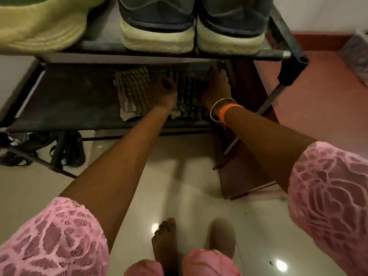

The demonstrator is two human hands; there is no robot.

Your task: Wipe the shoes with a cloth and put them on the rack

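Both my hands reach into the lower shelf (65, 100) of a dark metal shoe rack. Between them a checked woven shoe (189, 96) lies on the shelf. My left hand (167, 86) grips its left side and my right hand (217, 84), with bangles on the wrist, grips its right side. A second checked shoe (132, 92) lies just to the left, touching my left hand. The shelf is dim, and no cloth is plainly visible.
On the top shelf (274, 53) stands a pair of grey sneakers (191, 26) with white soles, beside a yellow-green item (39, 22). Black sandals (67, 148) lie under the rack. My bare foot (165, 242) stands on the pale tiles. A red floor strip (318, 92) runs to the right.
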